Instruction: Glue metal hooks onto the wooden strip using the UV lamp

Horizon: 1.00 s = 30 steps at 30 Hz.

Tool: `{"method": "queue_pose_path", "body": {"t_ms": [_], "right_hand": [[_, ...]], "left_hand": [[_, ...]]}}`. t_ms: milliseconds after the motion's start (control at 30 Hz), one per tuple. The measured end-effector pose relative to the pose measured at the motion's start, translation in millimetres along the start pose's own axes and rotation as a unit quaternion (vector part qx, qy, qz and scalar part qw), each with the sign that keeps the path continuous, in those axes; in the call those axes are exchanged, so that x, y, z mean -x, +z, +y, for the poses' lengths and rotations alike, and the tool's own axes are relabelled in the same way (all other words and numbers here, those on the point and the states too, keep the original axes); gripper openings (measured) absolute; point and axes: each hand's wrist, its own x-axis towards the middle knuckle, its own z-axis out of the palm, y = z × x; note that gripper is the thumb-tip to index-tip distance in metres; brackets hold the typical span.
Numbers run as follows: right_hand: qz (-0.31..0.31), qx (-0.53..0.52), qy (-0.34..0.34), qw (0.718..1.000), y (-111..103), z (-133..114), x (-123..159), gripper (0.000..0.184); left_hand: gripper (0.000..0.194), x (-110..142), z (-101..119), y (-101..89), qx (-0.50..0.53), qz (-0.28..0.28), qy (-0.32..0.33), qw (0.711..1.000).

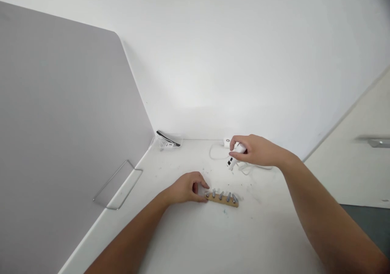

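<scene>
Head view: where to find the wooden strip (224,202)?

— Just below the centre of the frame, bearing a row of metal pegs (228,197), some leaning.

— And the grip?

— Left hand (185,188) curled at the strip's left end, thumb and finger parted around it; firm or merely touching, cannot tell. Right hand (254,150), higher and right of centre, closed around a white tool (232,162) pointing down and left.

— Any danger?

— Could swivel the strip at its free right end, if nudging it under too light a hold. Could snag on the white cord (265,168), slack just below the right hand. Might knock pegs further askew, coming down slantwise.
</scene>
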Motion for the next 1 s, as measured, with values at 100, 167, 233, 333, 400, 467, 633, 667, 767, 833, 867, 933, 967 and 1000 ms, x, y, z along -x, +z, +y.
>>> {"method": "queue_pose_path", "body": {"t_ms": [100, 167, 233, 333, 400, 467, 633, 667, 767, 833, 867, 933, 967, 1000], "right_hand": [[0.028, 0.056, 0.027, 0.998, -1.3, 3.5, -2.3, 0.025], [0.035, 0.095, 0.041, 0.994, 1.1, 7.4, -6.8, 0.022], [0.033, 0.12, 0.048, 0.991, 5.3, 12.8, -12.3, 0.02], [0.031, 0.131, 0.052, 0.99, 12.1, 22.5, -19.7, 0.018], [0.024, 0.132, 0.055, 0.989, 15.7, 29.1, -23.1, 0.018], [0.016, 0.131, 0.06, 0.989, 18.7, 35.1, -25.7, 0.019], [-0.004, 0.126, 0.066, 0.99, 26.3, 47.6, -30.7, 0.026], [-0.006, 0.123, 0.067, 0.99, 28.0, 49.5, -30.9, 0.027], [-0.011, 0.113, 0.066, 0.991, 32.4, 52.8, -27.7, 0.029], [-0.01, 0.106, 0.064, 0.992, 34.5, 52.6, -21.5, 0.029], [-0.008, 0.103, 0.063, 0.993, 35.5, 51.8, -17.2, 0.029], [-0.002, 0.097, 0.061, 0.993, 37.9, 49.8, -6.7, 0.028], [0.003, 0.096, 0.06, 0.994, 39.5, 49.0, -0.9, 0.028], [0.008, 0.095, 0.059, 0.994, 41.5, 48.4, 5.1, 0.029]], "left_hand": [[0.048, 2.9, -0.4, -3.8, -0.001, -0.009, -0.002, 1.0], [0.052, 4.6, -0.4, -6.3, -0.001, -0.012, -0.001, 1.0], [0.056, 5.4, -0.5, -8.2, -0.004, -0.004, 0.006, 1.0], [0.056, 4.2, -1.2, -9.2, -0.008, 0.028, 0.02, 0.999], [0.055, 2.6, -1.2, -8.7, -0.01, 0.053, 0.035, 0.998], [0.056, 1.6, 0.5, -7.5, -0.009, 0.068, 0.06, 0.996], [0.06, 5.1, 8.8, -1.7, -0.022, 0.048, 0.109, 0.993], [0.063, 6.2, 9.8, -0.3, -0.022, 0.045, 0.114, 0.992], [0.073, 8.4, 11.0, 3.3, -0.019, 0.04, 0.122, 0.992], [0.074, 8.7, 11.6, 4.3, -0.019, 0.035, 0.124, 0.992], [0.074, 8.7, 12.1, 4.4, -0.02, 0.033, 0.123, 0.992], [0.071, 8.4, 13.3, 4.3, -0.019, 0.033, 0.121, 0.992], [0.07, 8.2, 13.8, 4.3, -0.019, 0.034, 0.12, 0.992], [0.069, 7.9, 14.1, 4.4, -0.021, 0.033, 0.12, 0.992]]}}
